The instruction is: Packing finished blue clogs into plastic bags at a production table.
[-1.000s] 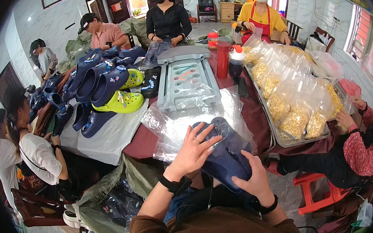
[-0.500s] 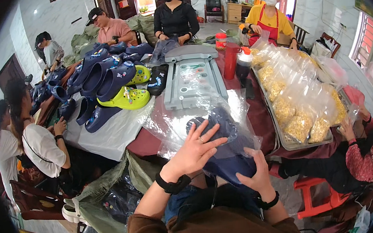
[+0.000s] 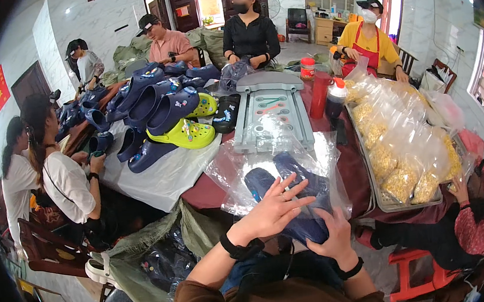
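Observation:
A pair of navy clogs [image 3: 293, 166] lies in a clear plastic bag [image 3: 328, 149] at the near edge of the table, in front of me. My left hand [image 3: 272, 211] rests over the bagged clogs with its fingers spread. At the clogs' near end, my right hand [image 3: 335, 236] grips them, thumb on top and the other fingers partly hidden. Just beyond the bag stands a grey plastic board with a raised frame [image 3: 272, 104]. A lime-green clog with charms [image 3: 185, 134] sits to its left among several navy clogs [image 3: 171, 110].
On the right is a metal tray [image 3: 396, 206] of bagged yellow kernels [image 3: 399, 181]. A red bottle [image 3: 319, 94] and a dark bottle [image 3: 336, 98] stand beside the board. An open green sack [image 3: 203, 227] is at my lower left, a red stool [image 3: 408, 275] lower right. Several people surround the table.
My view has shifted, so the room appears farther right and lower. Both hands stay at the bagged clogs; the clogs show more clearly beyond my left fingers.

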The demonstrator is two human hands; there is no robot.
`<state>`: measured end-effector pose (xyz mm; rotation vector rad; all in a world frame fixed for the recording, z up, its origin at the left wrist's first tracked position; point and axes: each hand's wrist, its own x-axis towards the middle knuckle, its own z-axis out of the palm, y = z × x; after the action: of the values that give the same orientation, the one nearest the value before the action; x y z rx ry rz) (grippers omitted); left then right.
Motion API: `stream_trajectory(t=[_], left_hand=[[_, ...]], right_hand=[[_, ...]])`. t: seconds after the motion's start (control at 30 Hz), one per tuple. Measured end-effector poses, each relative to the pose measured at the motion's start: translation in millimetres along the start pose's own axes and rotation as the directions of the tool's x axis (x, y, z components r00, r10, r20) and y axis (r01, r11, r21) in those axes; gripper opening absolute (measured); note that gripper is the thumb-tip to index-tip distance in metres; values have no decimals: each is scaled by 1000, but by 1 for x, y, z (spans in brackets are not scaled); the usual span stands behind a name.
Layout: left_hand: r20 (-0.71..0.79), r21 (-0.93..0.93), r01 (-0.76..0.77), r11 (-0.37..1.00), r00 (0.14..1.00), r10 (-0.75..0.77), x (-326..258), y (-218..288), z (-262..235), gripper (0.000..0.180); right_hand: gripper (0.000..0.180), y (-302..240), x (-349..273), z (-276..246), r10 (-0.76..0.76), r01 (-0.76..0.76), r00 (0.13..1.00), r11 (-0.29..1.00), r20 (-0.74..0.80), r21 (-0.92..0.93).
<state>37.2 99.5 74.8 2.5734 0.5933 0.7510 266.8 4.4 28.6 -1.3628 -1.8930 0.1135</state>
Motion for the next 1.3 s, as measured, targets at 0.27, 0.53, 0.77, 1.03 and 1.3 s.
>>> stream_trajectory(t=[0.27,0.53,0.77,1.03,1.3], left_hand=[[25,-3,-41,999,999,41,-2,0,10,45],[-548,41,495,868,738,-394,-60,-26,32,109],[-129,-720,465,515,639,-758,-94,-58,83,94],[-12,-596,540,594,734,-679,-80,-8,74,75],[16,-766,487,421,668,-744,-119,-39,71,74]], right_hand=[[73,11,-4,31,192,-154,969,961,-156,230],[70,-1,11,27,247,-221,964,949,-95,225],[73,-7,13,33,217,-195,971,962,-101,190],[73,-20,27,34,304,-279,940,945,-153,169],[88,-29,51,78,195,-192,981,972,-9,136]])
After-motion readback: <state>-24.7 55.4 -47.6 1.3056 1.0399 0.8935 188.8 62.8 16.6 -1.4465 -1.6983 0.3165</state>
